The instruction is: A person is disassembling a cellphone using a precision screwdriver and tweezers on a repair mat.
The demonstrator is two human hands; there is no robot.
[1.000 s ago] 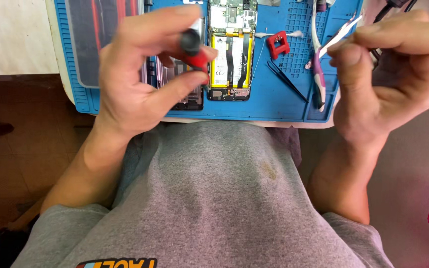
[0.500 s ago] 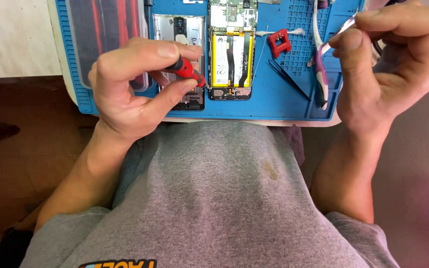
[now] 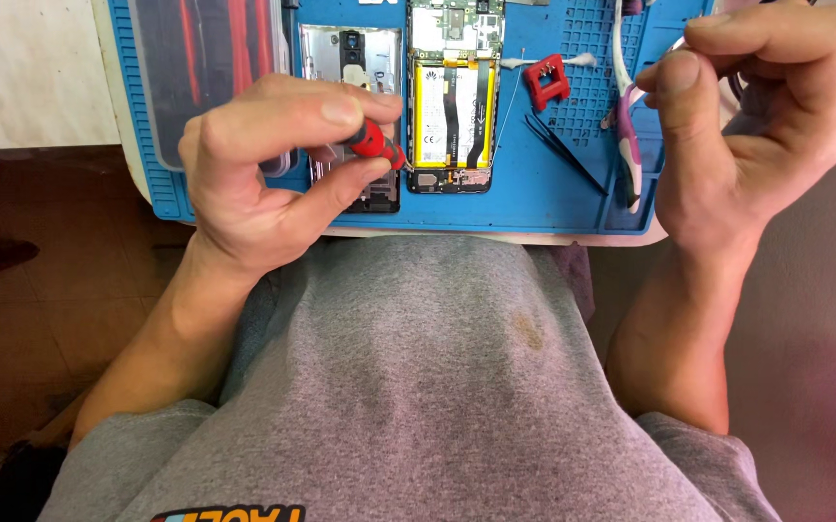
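Gripping a small red-and-black screwdriver (image 3: 371, 145), the left hand (image 3: 263, 174) has it pinched between thumb and forefinger, the other fingers curled in below. The tool sits right over the lower end of a silver phone back cover (image 3: 350, 58) and just left of the opened smartphone (image 3: 454, 106), whose yellow battery and black ribbon cable lie bare. Both phone parts rest on a blue repair mat (image 3: 553, 193) spread over the near edge of the tabletop (image 3: 137, 164).

Over on the other side, the right hand (image 3: 756, 126) is lifted off the mat, thumb pressed to the fingertips in a tight pinch; what it nips there is too small to tell. Just left of that hand, a white-and-purple tool (image 3: 628, 135) lies lengthwise on the mat. Black tweezers (image 3: 563, 155) lie slantwise between it and the smartphone, and a little red plastic piece (image 3: 545, 82) sits above them near a white cotton swab (image 3: 543, 62).

At the mat's left end a clear lidded case (image 3: 210, 68) shows red-handled tools inside. Below everything, a grey shirt (image 3: 408, 387) fills the foreground.
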